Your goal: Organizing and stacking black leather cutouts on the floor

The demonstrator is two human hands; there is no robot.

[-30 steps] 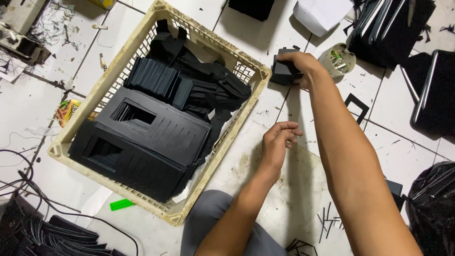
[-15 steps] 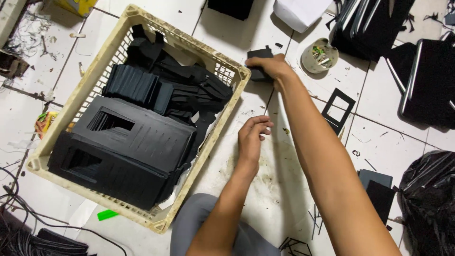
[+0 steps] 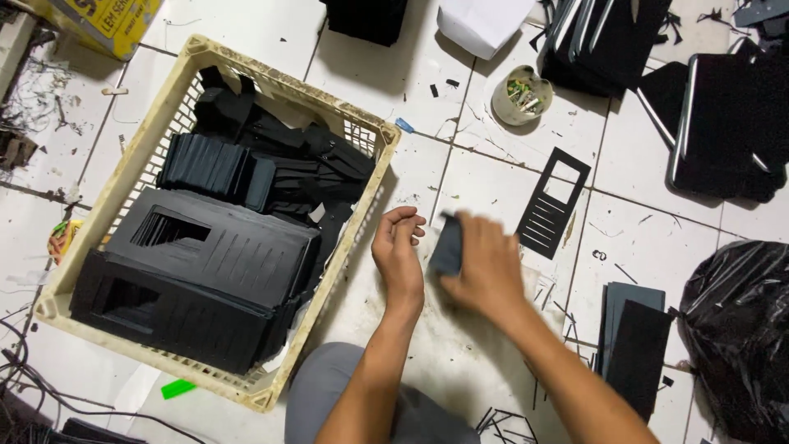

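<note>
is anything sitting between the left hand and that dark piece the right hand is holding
Nothing visible does. The left hand is open beside the small dark flat piece gripped by the right hand, with only a narrow gap over bare white floor between them. The plastic crate lies on the left hand's other side.

— What's everything sitting on?

— A white tiled floor (image 3: 493, 185), scuffed and littered with black offcuts.

— And directly on it?

— A cream plastic crate (image 3: 123, 189) at the left, with a green scrap (image 3: 177, 388) just beside its near corner. A small bowl (image 3: 521, 97) of bits stands farther off, a slotted black panel (image 3: 553, 203) lies flat near the middle, and a stack of dark sheets (image 3: 631, 345) sits to the right, next to a black plastic bag (image 3: 740, 337).

— Anything along the far edge?

— A yellow box (image 3: 107, 20) in the left corner, white paper (image 3: 483, 23), and piles of black panels (image 3: 723, 123).
</note>
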